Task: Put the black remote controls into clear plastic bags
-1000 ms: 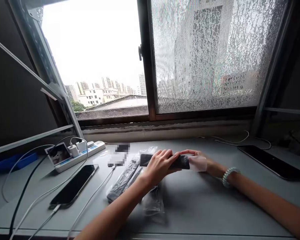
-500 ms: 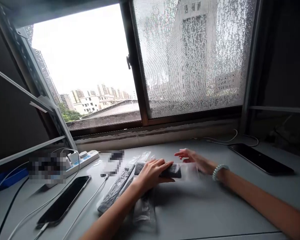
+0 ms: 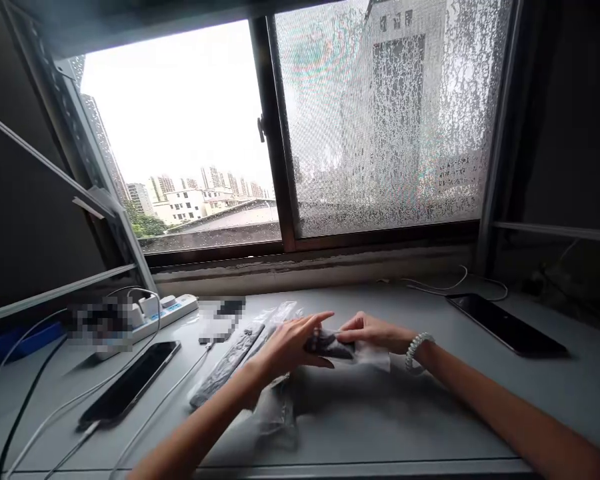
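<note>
A dark grey bundle (image 3: 330, 346) in clear plastic lies across the middle of the desk; its exact kind cannot be made out. Over its left end is my left hand (image 3: 293, 341), fingers stretched and thumb apart on the near side. My right hand (image 3: 373, 331), with a pale coiled band at the wrist, pinches the clear plastic bag (image 3: 375, 357) at the bundle's right end. Beside my left forearm lie long grey items (image 3: 227, 367) in clear plastic, partly covered by the arm. Crumpled clear plastic (image 3: 280, 420) spreads below my left hand.
A phone (image 3: 130, 383) with a white cable lies at left, near a white power strip (image 3: 177, 308) with plugs. Another dark flat device (image 3: 507, 325) rests at right. Cables cross the left side, a blue tray (image 3: 25, 343) sits far left, and a window stands behind.
My right hand has come left and closed on the plastic at the bundle's end. My left hand has shifted slightly left, its fingers more spread. The view has shifted slightly.
</note>
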`<control>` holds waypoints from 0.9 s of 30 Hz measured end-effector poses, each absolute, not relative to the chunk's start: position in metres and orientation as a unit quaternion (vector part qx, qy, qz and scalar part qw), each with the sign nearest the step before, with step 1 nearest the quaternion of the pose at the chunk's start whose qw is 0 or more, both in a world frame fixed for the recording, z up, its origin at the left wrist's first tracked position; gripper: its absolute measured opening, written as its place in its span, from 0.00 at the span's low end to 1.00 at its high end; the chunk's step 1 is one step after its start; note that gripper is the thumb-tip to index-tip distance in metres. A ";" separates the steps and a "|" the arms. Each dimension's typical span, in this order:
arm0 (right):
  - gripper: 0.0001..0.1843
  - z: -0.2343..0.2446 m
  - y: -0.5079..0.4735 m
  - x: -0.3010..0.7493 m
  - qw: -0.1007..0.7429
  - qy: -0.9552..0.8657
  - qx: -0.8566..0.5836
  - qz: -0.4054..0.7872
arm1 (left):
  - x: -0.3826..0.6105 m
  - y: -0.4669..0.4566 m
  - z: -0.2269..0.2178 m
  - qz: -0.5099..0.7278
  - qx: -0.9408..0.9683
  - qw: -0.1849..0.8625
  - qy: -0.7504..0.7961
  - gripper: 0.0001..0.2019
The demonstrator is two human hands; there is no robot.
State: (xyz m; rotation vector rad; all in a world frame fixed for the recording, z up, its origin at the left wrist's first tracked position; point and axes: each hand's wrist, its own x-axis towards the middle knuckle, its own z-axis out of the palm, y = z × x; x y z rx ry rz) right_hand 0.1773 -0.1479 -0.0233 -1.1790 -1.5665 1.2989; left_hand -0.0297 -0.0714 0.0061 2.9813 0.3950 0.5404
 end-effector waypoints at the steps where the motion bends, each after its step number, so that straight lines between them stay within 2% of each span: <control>1: 0.21 -0.025 -0.146 0.178 0.403 -0.604 -0.476 0.496 | -0.035 -0.066 0.009 0.184 0.972 0.049 0.141 0.41; 3: 0.22 -0.025 -0.144 0.180 0.440 -0.580 -0.499 0.470 | -0.049 -0.050 0.017 0.204 0.963 0.054 0.169 0.42; 6: 0.21 -0.019 -0.147 0.181 0.500 -0.542 -0.503 0.450 | -0.078 -0.021 0.024 0.160 0.966 0.045 0.198 0.33; 10: 0.26 -0.014 -0.150 0.176 0.553 -0.495 -0.521 0.421 | -0.119 0.005 0.015 0.059 0.956 0.031 0.285 0.35; 18: 0.26 -0.025 -0.145 0.171 0.636 -0.450 -0.569 0.262 | -0.126 -0.009 -0.010 0.064 0.954 0.108 0.272 0.32; 23: 0.22 -0.024 -0.149 0.172 0.592 -0.487 -0.622 0.159 | -0.097 -0.021 -0.019 0.088 0.947 0.090 0.296 0.29; 27: 0.20 -0.027 -0.146 0.174 0.528 -0.532 -0.643 0.160 | -0.073 -0.036 -0.022 0.095 0.954 0.053 0.279 0.25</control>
